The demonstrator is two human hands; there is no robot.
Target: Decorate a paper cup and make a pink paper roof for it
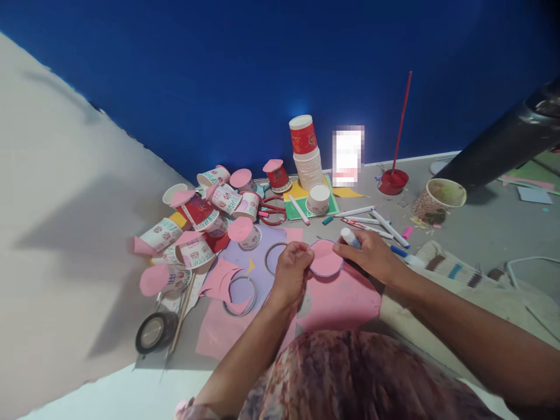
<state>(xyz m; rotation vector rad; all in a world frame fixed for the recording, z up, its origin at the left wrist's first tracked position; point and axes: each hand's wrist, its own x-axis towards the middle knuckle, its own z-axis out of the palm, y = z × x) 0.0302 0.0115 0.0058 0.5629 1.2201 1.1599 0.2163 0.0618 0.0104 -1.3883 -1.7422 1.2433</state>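
Note:
Between my hands is a round pink paper disc with a dark blue or purple line around its edge. My left hand pinches its left edge between thumb and fingers. My right hand grips a white glue stick, its thumb at the disc's upper right edge. Underneath lies a pink paper sheet, beside a purple sheet. Cut pink scraps and a grey ring rest to the left of my left hand.
Decorated paper cups with pink paper tops crowd the left side. Further back are red-handled scissors, a cup stack and several markers. A black tape roll lies front left; a stained cup and dark pole stand right.

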